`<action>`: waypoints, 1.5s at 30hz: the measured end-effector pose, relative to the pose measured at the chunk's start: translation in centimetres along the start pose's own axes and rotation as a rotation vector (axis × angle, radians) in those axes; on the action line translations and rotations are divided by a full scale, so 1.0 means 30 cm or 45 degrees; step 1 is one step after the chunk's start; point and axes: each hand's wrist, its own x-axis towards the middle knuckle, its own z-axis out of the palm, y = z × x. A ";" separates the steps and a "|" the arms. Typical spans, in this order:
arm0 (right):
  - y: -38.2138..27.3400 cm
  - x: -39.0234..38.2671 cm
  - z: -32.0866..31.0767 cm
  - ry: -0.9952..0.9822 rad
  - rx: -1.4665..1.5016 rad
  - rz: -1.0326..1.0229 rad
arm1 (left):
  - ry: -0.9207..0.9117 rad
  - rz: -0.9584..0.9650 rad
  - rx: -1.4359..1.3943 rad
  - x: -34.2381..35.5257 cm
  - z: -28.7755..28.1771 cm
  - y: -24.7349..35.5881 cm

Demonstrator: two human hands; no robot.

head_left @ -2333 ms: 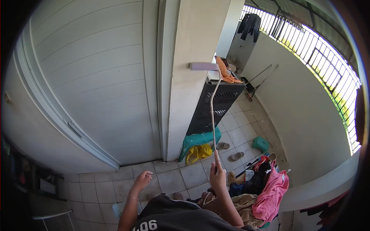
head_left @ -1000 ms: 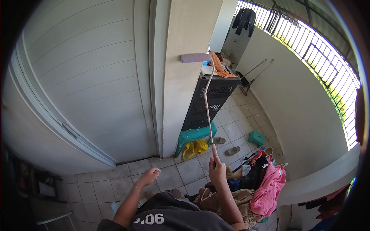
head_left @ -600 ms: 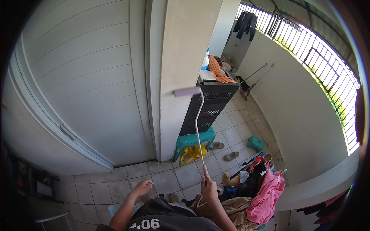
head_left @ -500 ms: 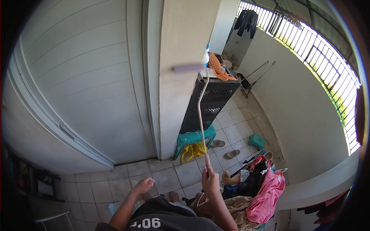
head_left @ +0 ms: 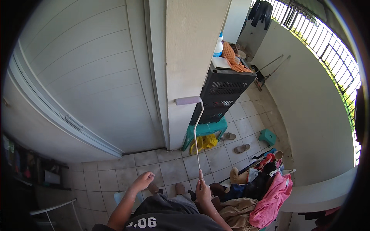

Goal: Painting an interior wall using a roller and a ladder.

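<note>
My right hand is wrapped round the lower end of a paint roller, its index finger stretched along the handle. The roller's long thin bent rod slants upward to a pale lilac roller sleeve. That sleeve lies level across the lower part of a cream wall pillar and seems to touch it. Low in front of my body, my left hand is loosely closed, with nothing visible in it. Paint-like specks show on my left forearm.
Left of the pillar is a white door. To its right, a black slatted rack bears a bottle and orange netting, beside a green stool. Clothes are heaped at the right; slippers lie on the tiles.
The roller sleeve has moved down the pillar, and my right hand has come lower and slightly left with the handle. My left hand stays nearly in place. The view has shifted a little.
</note>
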 end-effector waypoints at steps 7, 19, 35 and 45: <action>-0.257 0.208 -0.169 0.348 0.055 -0.290 | -0.005 0.022 -0.002 0.043 0.061 0.015; -0.020 -0.030 0.026 -0.063 -0.055 -0.016 | 0.142 0.095 0.035 0.102 0.008 0.080; -0.127 0.081 -0.017 0.146 -0.020 -0.222 | 0.296 0.248 0.285 0.113 -0.002 0.223; -0.180 -0.021 -0.035 0.028 -0.051 -0.058 | 0.310 0.094 0.094 0.053 -0.006 0.015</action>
